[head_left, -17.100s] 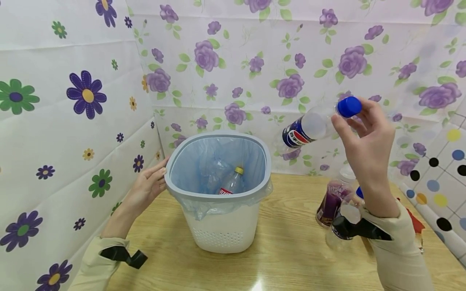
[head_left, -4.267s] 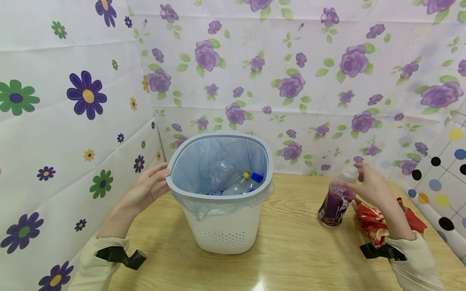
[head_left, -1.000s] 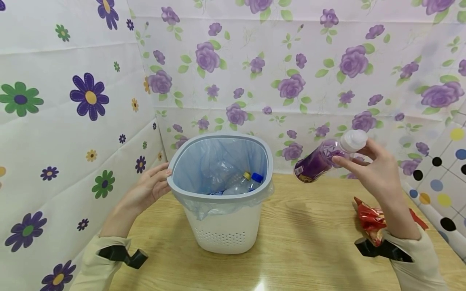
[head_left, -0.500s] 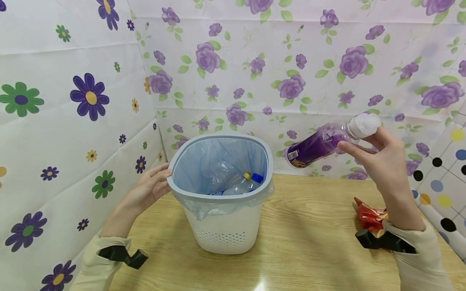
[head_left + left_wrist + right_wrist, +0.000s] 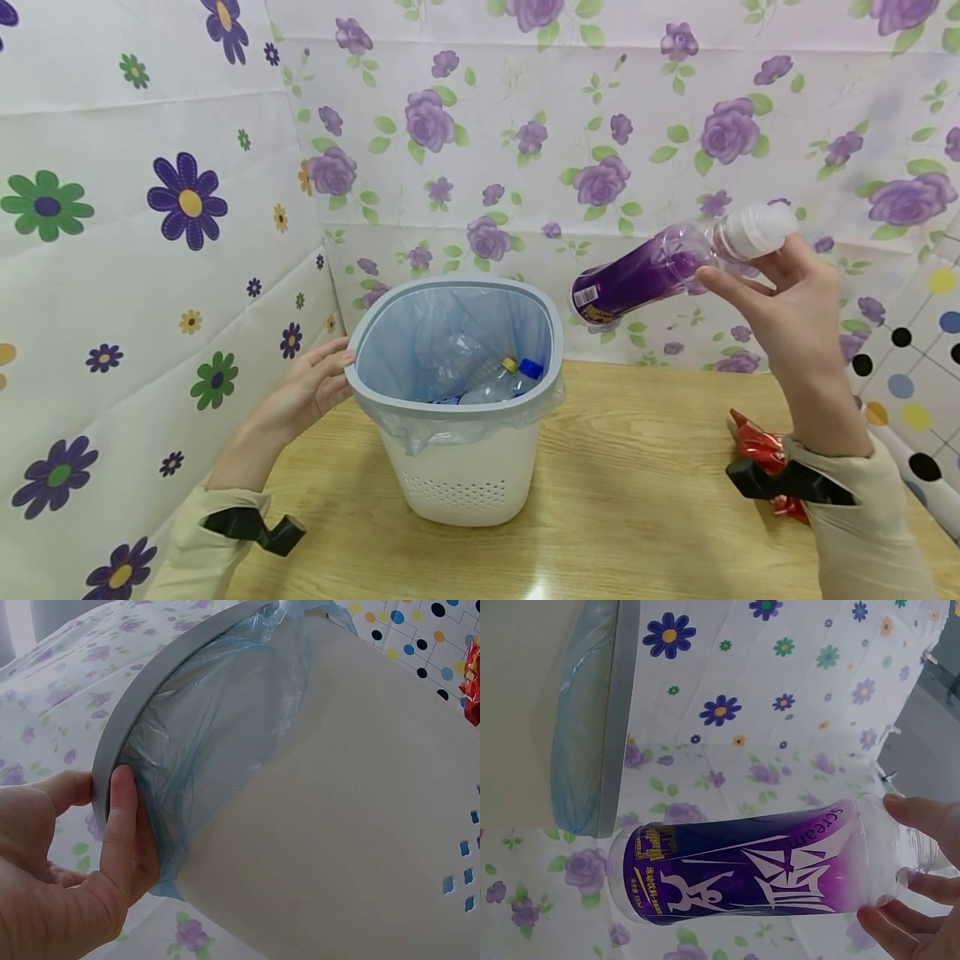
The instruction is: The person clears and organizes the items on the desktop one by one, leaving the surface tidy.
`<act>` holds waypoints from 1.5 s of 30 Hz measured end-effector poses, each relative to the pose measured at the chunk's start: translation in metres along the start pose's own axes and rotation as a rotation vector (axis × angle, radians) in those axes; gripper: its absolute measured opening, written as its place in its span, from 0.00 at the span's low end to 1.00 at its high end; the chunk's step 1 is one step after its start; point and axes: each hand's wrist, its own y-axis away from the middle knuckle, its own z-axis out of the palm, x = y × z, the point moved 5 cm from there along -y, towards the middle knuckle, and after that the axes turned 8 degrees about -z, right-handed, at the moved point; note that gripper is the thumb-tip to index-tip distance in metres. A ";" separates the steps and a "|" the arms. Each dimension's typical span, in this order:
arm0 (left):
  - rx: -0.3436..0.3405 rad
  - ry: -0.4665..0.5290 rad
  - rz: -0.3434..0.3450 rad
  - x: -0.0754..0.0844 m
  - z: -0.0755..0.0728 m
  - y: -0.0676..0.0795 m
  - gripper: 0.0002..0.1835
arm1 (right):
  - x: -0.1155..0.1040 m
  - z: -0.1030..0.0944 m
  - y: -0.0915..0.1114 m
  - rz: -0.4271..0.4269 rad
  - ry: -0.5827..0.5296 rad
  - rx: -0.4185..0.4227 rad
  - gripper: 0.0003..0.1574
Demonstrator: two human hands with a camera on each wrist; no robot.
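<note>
A white trash bin (image 5: 465,467) with a grey rim and a blue liner bag (image 5: 450,333) stands upright on the table. My left hand (image 5: 307,383) pinches the rim's left side; in the left wrist view the thumb lies on one face and fingers on the other. My right hand (image 5: 795,317) grips a clear plastic bottle (image 5: 637,279) with a purple label by its neck, below the white cap. The bottle is tilted, its base pointing left and down, in the air to the right of the bin. Inside the bin lie a yellow-capped bottle (image 5: 491,385) and a blue-capped bottle (image 5: 528,372).
A crumpled red plastic wrapper (image 5: 761,446) lies on the wood-grain table (image 5: 637,483) at the right, partly hidden by my right wrist strap. Flowered sheets hang behind and on the left (image 5: 112,275); a dotted sheet is at the right.
Earlier, the right hand held the blue-capped bottle; that now lies in the bin. The purple-labelled bottle has been lifted off the table, raised and tilted leftward. The left hand stays on the rim.
</note>
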 end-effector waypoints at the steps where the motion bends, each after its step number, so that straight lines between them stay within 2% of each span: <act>1: 0.000 -0.003 0.002 0.000 0.000 0.000 0.36 | -0.001 0.001 -0.001 -0.007 0.001 0.001 0.36; 7: -0.004 0.014 0.006 0.000 0.001 0.000 0.36 | -0.012 0.010 -0.006 -0.049 -0.015 0.010 0.36; 12: -0.006 0.018 0.007 0.000 0.001 0.000 0.35 | -0.018 0.018 -0.007 -0.058 -0.070 0.002 0.34; 20: -0.017 0.019 0.008 -0.001 0.001 -0.001 0.36 | -0.015 0.049 -0.005 -0.055 -0.111 -0.124 0.30; 24: -0.018 0.033 0.006 -0.001 0.000 -0.001 0.36 | -0.007 0.067 -0.002 -0.016 -0.001 -0.239 0.32; 28: -0.016 0.034 0.008 -0.001 0.000 -0.001 0.36 | 0.005 0.086 0.005 0.049 0.156 -0.420 0.32; 32: -0.023 0.037 0.010 -0.001 0.000 -0.001 0.35 | 0.014 0.095 0.011 0.083 0.301 -0.551 0.33; 35: -0.026 0.032 0.014 -0.001 0.000 -0.001 0.35 | 0.016 0.094 0.012 0.082 0.326 -0.574 0.32; 41: -0.016 0.032 0.013 -0.001 -0.002 -0.001 0.34 | 0.020 0.086 0.013 0.072 0.343 -0.596 0.25; 45: -0.022 0.035 0.011 -0.002 -0.001 -0.002 0.34 | 0.027 0.074 0.017 0.109 0.372 -0.610 0.24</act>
